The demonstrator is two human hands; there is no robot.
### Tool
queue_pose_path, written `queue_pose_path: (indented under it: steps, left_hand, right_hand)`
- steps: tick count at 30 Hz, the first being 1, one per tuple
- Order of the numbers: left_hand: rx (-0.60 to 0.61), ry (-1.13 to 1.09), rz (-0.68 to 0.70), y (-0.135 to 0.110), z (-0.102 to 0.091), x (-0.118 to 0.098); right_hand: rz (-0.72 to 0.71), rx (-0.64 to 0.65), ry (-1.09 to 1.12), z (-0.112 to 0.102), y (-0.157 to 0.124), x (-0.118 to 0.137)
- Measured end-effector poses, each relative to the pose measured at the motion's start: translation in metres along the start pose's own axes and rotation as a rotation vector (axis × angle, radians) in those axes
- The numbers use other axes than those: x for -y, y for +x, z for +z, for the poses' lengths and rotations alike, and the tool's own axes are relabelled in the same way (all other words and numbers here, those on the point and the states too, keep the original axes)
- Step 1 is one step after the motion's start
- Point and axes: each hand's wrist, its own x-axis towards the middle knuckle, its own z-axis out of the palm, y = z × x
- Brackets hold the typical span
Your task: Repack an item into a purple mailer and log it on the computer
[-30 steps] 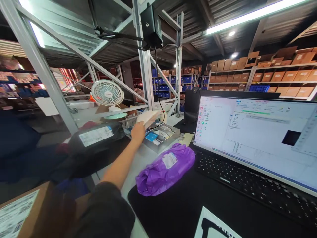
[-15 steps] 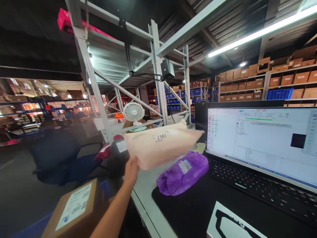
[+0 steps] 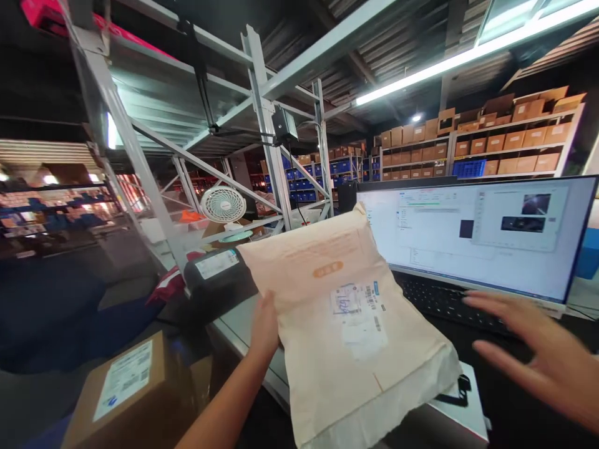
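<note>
At centre, the left hand [image 3: 265,325] grips the bag [image 3: 322,352] by one edge, so it could slip; right hand [image 3: 548,350] spreads empty.

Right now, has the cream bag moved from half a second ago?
Yes, rightward relative to the monitor: the cream bag now overlaps its lower left corner, which was uncovered before.
</note>
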Motion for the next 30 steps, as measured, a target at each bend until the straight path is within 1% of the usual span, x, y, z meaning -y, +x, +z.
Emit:
queue_pose_path:
  steps: [1, 2, 3, 4, 6, 8, 10, 13, 15, 16, 17, 18, 20, 21, 22, 23, 24, 25, 26, 27, 28, 29, 30]
  left_hand:
    - [0.01, -0.05, -0.044, -0.006, 0.006, 0.001]
    - [0.019, -0.104, -0.087, -0.012, 0.01, 0.001]
    - [0.022, -0.155, -0.13, -0.018, 0.014, 0.001]
    - [0.023, -0.199, -0.171, -0.023, 0.016, 0.001]
    - [0.019, -0.267, -0.252, -0.031, 0.018, 0.002]
    - [0.005, -0.308, -0.323, -0.036, 0.014, 0.004]
    - [-0.015, -0.322, -0.38, -0.036, 0.007, 0.009]
    - [-0.054, -0.291, -0.466, -0.033, -0.009, 0.023]
    - [-0.072, -0.212, -0.491, -0.031, -0.021, 0.033]
    - [-0.074, -0.143, -0.466, -0.03, -0.027, 0.038]
    - [-0.078, -0.052, -0.404, -0.029, -0.033, 0.042]
    - [-0.089, 0.057, -0.305, -0.029, -0.039, 0.044]
    - [-0.102, 0.296, -0.033, -0.032, -0.05, 0.043]
    - [-0.07, 0.412, 0.111, -0.035, -0.055, 0.038]
    - [0.009, 0.514, 0.241, -0.04, -0.059, 0.032]
    - [0.154, 0.603, 0.348, -0.047, -0.061, 0.024]
    - [0.356, 0.674, 0.423, -0.055, -0.062, 0.015]
    - [0.583, 0.73, 0.463, -0.064, -0.062, 0.006]
    - [0.791, 0.781, 0.475, -0.072, -0.061, -0.002]
    - [0.957, 0.825, 0.486, -0.081, -0.059, -0.009]
    - [1.063, 0.873, 0.502, -0.088, -0.057, -0.013]
    - [1.121, 0.923, 0.526, -0.094, -0.055, -0.014]
    - [1.137, 0.972, 0.564, -0.098, -0.053, -0.012]
  right_hand:
    - [-0.112, 0.154, 0.044, 0.001, -0.005, 0.017]
    - [-0.182, 0.293, 0.063, 0.004, -0.009, 0.034]
    - [-0.237, 0.399, 0.074, 0.007, -0.011, 0.049]
    - [-0.281, 0.496, 0.074, 0.01, -0.013, 0.061]
    - [-0.336, 0.631, 0.077, 0.016, -0.013, 0.077]
    - [-0.358, 0.708, 0.09, 0.02, -0.012, 0.082]
    - [-0.361, 0.741, 0.104, 0.023, -0.013, 0.082]
    - [-0.393, 0.754, 0.11, 0.028, -0.018, 0.083]
    - [-0.422, 0.729, 0.113, 0.032, -0.023, 0.085]
    - [-0.433, 0.698, 0.114, 0.034, -0.026, 0.087]
    - [-0.443, 0.662, 0.114, 0.036, -0.028, 0.089]
    - [-0.453, 0.628, 0.112, 0.037, -0.03, 0.091]
    - [-0.471, 0.583, 0.102, 0.04, -0.033, 0.095]
    - [-0.477, 0.574, 0.097, 0.041, -0.035, 0.097]
    - [-0.478, 0.568, 0.09, 0.043, -0.036, 0.1]
    - [-0.479, 0.562, 0.082, 0.044, -0.036, 0.102]
    - [-0.48, 0.554, 0.072, 0.046, -0.037, 0.104]
    - [-0.483, 0.544, 0.062, 0.048, -0.038, 0.106]
    - [-0.488, 0.534, 0.052, 0.051, -0.038, 0.107]
    - [-0.494, 0.524, 0.043, 0.054, -0.038, 0.109]
    - [-0.499, 0.514, 0.035, 0.057, -0.038, 0.11]
    - [-0.502, 0.505, 0.029, 0.059, -0.038, 0.112]
    - [-0.5, 0.499, 0.024, 0.061, -0.038, 0.113]
